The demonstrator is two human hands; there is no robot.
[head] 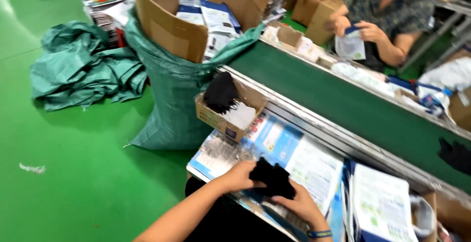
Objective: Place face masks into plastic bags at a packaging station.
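Both my hands hold a bundle of black fabric items [273, 178] over a stack of blue and white printed pouches [299, 161] on the workbench. My left hand [239, 175] grips its left side; my right hand [300, 204], with a blue wristband, grips its lower right edge. Just beyond, a small open cardboard box [223, 119] holds more black fabric pieces [221, 92] and something white.
A green conveyor belt [343, 104] runs diagonally past the bench. Across it, another person [387, 6] holds a pouch. A large carton of pouches [171, 28] stands in a green woven sack [169, 99]. Crumpled green sacks [78, 65] lie on the green floor.
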